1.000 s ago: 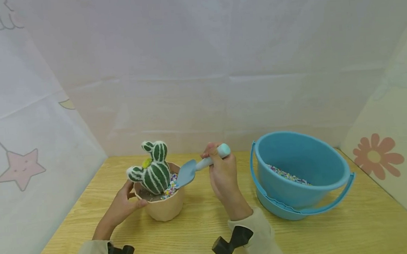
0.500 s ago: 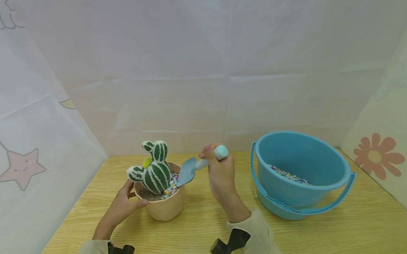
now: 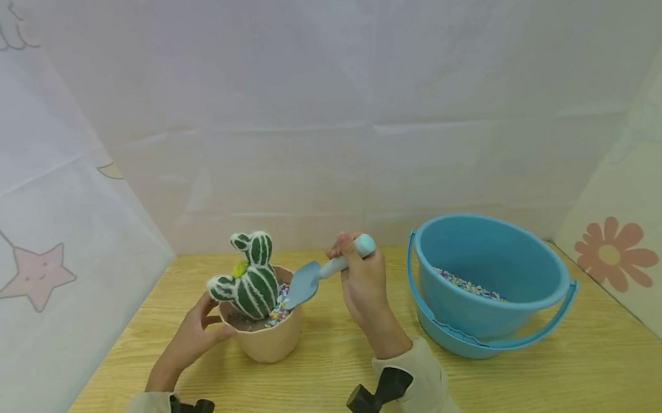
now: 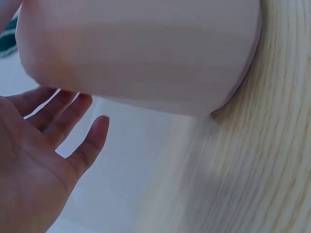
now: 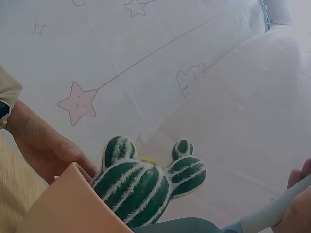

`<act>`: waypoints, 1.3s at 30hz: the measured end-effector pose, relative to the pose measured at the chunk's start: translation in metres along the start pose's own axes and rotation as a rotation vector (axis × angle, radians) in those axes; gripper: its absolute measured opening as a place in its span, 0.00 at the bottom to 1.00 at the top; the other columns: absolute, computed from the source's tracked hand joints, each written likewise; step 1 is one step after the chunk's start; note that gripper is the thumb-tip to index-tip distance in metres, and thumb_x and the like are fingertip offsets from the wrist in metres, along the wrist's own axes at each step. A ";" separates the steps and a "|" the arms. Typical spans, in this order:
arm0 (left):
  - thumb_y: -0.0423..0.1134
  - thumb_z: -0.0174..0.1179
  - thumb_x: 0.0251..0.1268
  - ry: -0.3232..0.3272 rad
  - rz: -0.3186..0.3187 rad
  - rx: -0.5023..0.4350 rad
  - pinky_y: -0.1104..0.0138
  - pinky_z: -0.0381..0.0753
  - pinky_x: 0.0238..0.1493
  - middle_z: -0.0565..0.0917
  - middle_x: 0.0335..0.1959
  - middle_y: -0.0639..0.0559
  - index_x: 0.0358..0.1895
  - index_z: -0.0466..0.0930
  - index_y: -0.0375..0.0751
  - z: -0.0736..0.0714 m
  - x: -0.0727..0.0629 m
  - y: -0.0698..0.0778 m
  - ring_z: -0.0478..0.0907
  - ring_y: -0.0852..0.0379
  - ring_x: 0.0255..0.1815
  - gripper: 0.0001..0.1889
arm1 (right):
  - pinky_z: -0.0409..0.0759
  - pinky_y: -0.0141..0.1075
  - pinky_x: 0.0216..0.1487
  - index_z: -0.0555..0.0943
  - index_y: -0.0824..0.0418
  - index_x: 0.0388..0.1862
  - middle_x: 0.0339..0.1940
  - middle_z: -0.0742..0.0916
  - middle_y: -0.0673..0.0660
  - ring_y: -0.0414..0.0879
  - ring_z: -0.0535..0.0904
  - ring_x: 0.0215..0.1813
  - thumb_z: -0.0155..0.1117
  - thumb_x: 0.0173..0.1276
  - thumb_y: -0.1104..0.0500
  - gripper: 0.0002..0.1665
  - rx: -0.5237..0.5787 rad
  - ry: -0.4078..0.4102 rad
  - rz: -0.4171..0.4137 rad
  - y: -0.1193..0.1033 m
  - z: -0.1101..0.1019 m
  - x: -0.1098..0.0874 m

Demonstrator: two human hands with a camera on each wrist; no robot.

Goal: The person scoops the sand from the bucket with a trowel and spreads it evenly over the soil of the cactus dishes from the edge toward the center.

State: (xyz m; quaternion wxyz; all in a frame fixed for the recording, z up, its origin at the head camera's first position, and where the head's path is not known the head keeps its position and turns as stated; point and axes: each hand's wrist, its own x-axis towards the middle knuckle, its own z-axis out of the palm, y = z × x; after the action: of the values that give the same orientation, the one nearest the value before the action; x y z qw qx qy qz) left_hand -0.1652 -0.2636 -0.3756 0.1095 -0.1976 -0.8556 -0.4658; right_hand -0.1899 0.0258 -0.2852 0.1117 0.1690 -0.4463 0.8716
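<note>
Yellow-grained wood makes up your tabletop (image 3: 328, 375), its far edge meeting the pale backdrop (image 3: 284, 171) just below the frame's middle and its sides slanting out toward both lower corners. Between the flower pot (image 3: 268, 347), left of centre, and the bucket (image 3: 477, 320) at right, you have a stretch of wood crossed by your right forearm; more wood runs from the pot toward the left edge.

Peach and faceted, the pot stands upright on the tabletop. Inside it a green-and-white toy cactus (image 3: 257, 291) with a yellow flower leans left. Multicoloured pebbles (image 3: 278, 315) lie on its right side, while a grey-brown surface shows on its left. Your left hand (image 3: 194, 335) is spread in a C around the pot's left side, thumb at the near rim and fingers along the wall; the left wrist view shows the little finger apart from it.

Your right hand (image 3: 363, 279) is closed firmly round the handle of a light-blue trowel (image 3: 304, 284), whose blade slopes down over the pot's right rim to the pebbles. Blue and wide-mouthed, the bucket holds more small coloured pebbles (image 3: 470, 286) low inside, with its carrying handle (image 3: 531, 342) hanging down across the front.
</note>
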 end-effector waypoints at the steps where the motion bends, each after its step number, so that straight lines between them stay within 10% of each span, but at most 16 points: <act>1: 0.33 0.65 0.58 0.001 -0.001 -0.003 0.67 0.77 0.49 0.62 0.68 0.31 0.73 0.51 0.32 -0.001 -0.001 0.000 0.63 0.78 0.58 0.42 | 0.76 0.34 0.50 0.70 0.58 0.26 0.26 0.75 0.49 0.42 0.73 0.35 0.52 0.73 0.61 0.13 0.002 0.001 0.004 0.000 0.000 0.000; 6: 0.37 0.63 0.61 -0.034 -0.012 -0.022 0.66 0.79 0.45 0.62 0.67 0.30 0.73 0.51 0.33 -0.001 -0.002 -0.001 0.68 0.63 0.55 0.40 | 0.76 0.36 0.52 0.70 0.58 0.26 0.25 0.75 0.50 0.42 0.74 0.35 0.53 0.73 0.59 0.13 -0.002 -0.007 0.001 0.000 -0.002 0.000; 14: 0.46 0.64 0.61 -0.086 0.008 -0.035 0.68 0.77 0.48 0.62 0.68 0.28 0.73 0.49 0.31 0.002 0.000 -0.002 0.64 0.81 0.55 0.44 | 0.76 0.34 0.50 0.70 0.58 0.25 0.25 0.75 0.49 0.42 0.73 0.34 0.51 0.74 0.61 0.14 -0.002 -0.020 0.011 -0.003 -0.002 0.001; 25: 0.38 0.68 0.56 -0.027 -0.042 0.088 0.58 0.77 0.50 0.72 0.62 0.36 0.70 0.56 0.34 0.006 0.004 0.005 0.71 0.60 0.56 0.40 | 0.77 0.34 0.48 0.72 0.58 0.24 0.23 0.76 0.50 0.42 0.75 0.33 0.54 0.73 0.61 0.14 0.043 0.000 -0.007 -0.007 -0.005 0.004; 32: 0.40 0.73 0.50 0.004 -0.020 0.155 0.65 0.77 0.48 0.74 0.60 0.41 0.66 0.58 0.35 0.011 0.006 0.007 0.67 0.71 0.56 0.42 | 0.76 0.34 0.49 0.72 0.58 0.25 0.24 0.77 0.50 0.43 0.74 0.33 0.52 0.74 0.61 0.14 0.023 -0.027 -0.005 -0.002 -0.006 0.004; 39: 0.42 0.72 0.51 -0.014 -0.029 0.133 0.50 0.75 0.52 0.71 0.62 0.36 0.67 0.54 0.32 0.011 0.006 0.008 0.69 0.40 0.62 0.44 | 0.76 0.35 0.47 0.71 0.58 0.23 0.23 0.76 0.50 0.43 0.74 0.33 0.52 0.74 0.63 0.15 0.034 -0.018 -0.027 -0.005 -0.006 0.004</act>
State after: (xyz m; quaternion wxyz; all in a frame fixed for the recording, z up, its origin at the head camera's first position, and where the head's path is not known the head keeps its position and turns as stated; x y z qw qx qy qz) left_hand -0.1675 -0.2488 -0.3734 0.1094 -0.1807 -0.8882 -0.4081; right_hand -0.1934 0.0336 -0.2828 0.1164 0.1849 -0.4301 0.8759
